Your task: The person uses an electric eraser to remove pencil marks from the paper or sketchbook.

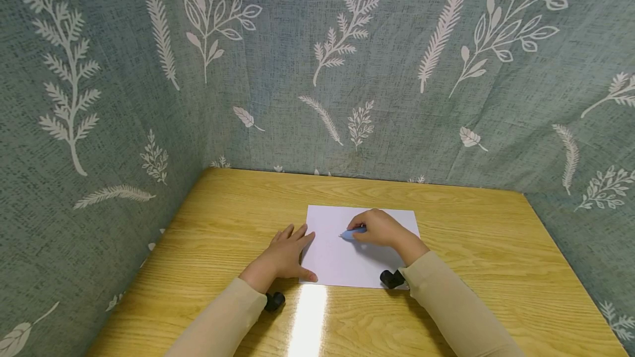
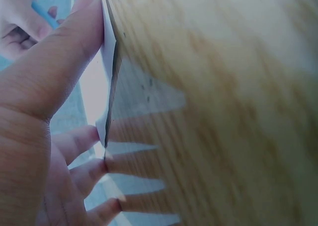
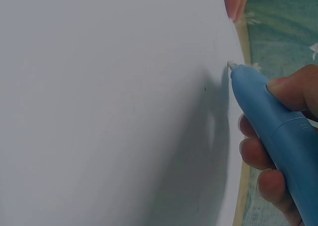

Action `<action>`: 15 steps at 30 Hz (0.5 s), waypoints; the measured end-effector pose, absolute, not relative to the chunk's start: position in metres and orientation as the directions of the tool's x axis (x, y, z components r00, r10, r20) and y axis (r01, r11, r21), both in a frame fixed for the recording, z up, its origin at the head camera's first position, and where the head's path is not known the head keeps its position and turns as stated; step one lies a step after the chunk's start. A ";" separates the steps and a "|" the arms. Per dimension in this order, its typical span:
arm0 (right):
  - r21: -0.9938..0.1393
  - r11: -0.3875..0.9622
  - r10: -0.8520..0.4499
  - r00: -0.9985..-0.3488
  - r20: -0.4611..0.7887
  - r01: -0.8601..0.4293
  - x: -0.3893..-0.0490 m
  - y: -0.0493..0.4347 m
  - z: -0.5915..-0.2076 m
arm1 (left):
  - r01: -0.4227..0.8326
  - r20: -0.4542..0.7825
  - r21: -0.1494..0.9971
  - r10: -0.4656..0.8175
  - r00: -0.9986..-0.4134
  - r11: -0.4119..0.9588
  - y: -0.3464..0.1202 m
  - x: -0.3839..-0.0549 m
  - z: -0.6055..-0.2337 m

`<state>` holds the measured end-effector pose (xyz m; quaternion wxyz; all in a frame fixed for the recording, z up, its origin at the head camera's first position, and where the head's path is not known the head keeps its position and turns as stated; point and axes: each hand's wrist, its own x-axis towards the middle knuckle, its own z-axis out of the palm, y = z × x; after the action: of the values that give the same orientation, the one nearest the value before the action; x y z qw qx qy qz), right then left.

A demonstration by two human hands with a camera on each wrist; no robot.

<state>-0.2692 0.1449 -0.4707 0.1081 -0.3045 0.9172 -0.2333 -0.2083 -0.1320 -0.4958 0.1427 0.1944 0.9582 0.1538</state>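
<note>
A white sheet of paper (image 1: 347,274) lies on the wooden table. My right hand (image 1: 379,228) grips a thick blue pen-shaped tool (image 3: 271,119) between thumb and fingers. Its narrow pale tip points left, at or just above the middle of the sheet; contact cannot be told. In the right wrist view the paper (image 3: 99,87) carries a few tiny dark specks. With fingers spread, my left hand (image 1: 285,255) rests at the sheet's left edge, the thumb (image 2: 64,52) on its near corner. The left wrist view shows that paper edge (image 2: 107,62) slightly raised off the table.
The wooden table (image 1: 223,219) reflects a bright strip of light (image 1: 308,318) near its front. Grey-green cloth (image 1: 278,59) with white leaf prints hangs behind and at both sides. Black wrist camera mounts (image 1: 392,279) sit beneath the sleeves.
</note>
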 end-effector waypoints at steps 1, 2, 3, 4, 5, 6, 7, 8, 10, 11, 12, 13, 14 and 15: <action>-0.493 0.705 -0.610 -0.791 -0.055 -0.509 -0.269 0.145 -0.471 | 0.328 -0.215 0.350 0.416 -0.884 0.878 -0.132 -0.208 -0.496; -0.493 0.705 -0.610 -0.790 -0.055 -0.510 -0.269 0.145 -0.471 | 0.327 -0.216 0.350 0.416 -0.883 0.878 -0.132 -0.208 -0.496; -0.492 0.705 -0.611 -0.790 -0.055 -0.511 -0.269 0.144 -0.471 | 0.328 -0.217 0.350 0.416 -0.883 0.878 -0.132 -0.208 -0.496; -0.491 0.704 -0.611 -0.789 -0.054 -0.512 -0.269 0.144 -0.471 | 0.328 -0.216 0.350 0.416 -0.883 0.877 -0.132 -0.208 -0.496; -0.490 0.705 -0.611 -0.789 -0.053 -0.513 -0.269 0.144 -0.471 | 0.328 -0.216 0.351 0.417 -0.883 0.877 -0.132 -0.208 -0.496; -0.490 0.705 -0.611 -0.789 -0.053 -0.513 -0.269 0.144 -0.471 | 0.328 -0.215 0.352 0.417 -0.883 0.877 -0.132 -0.208 -0.496; -0.490 0.705 -0.611 -0.790 -0.052 -0.513 -0.269 0.143 -0.471 | 0.329 -0.214 0.352 0.417 -0.883 0.876 -0.132 -0.208 -0.496; -0.490 0.705 -0.611 -0.790 -0.053 -0.513 -0.269 0.143 -0.471 | 0.329 -0.214 0.353 0.418 -0.883 0.876 -0.132 -0.208 -0.496; -0.493 0.703 -0.612 -0.789 -0.052 -0.512 -0.269 0.143 -0.471 | 0.330 -0.213 0.352 0.419 -0.883 0.876 -0.132 -0.208 -0.497; -0.494 0.702 -0.613 -0.789 -0.052 -0.513 -0.269 0.143 -0.471 | 0.330 -0.213 0.352 0.419 -0.883 0.876 -0.132 -0.208 -0.497; -0.495 0.701 -0.614 -0.788 -0.052 -0.513 -0.269 0.143 -0.471 | 0.330 -0.213 0.350 0.418 -0.883 0.877 -0.132 -0.208 -0.497; -0.495 0.700 -0.615 -0.787 -0.051 -0.515 -0.270 0.143 -0.471 | 0.331 -0.214 0.348 0.418 -0.883 0.877 -0.132 -0.209 -0.497; -0.496 0.700 -0.614 -0.787 -0.052 -0.514 -0.270 0.143 -0.471 | 0.330 -0.214 0.350 0.418 -0.883 0.877 -0.132 -0.209 -0.497; -0.497 0.700 -0.613 -0.788 -0.051 -0.512 -0.270 0.144 -0.470 | 0.330 -0.214 0.349 0.418 -0.883 0.877 -0.132 -0.209 -0.497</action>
<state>-0.2703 0.1437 -0.4704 0.1070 -0.3072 0.9158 -0.2356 -0.2089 -0.1322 -0.4969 0.1427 0.1951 0.9582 0.1532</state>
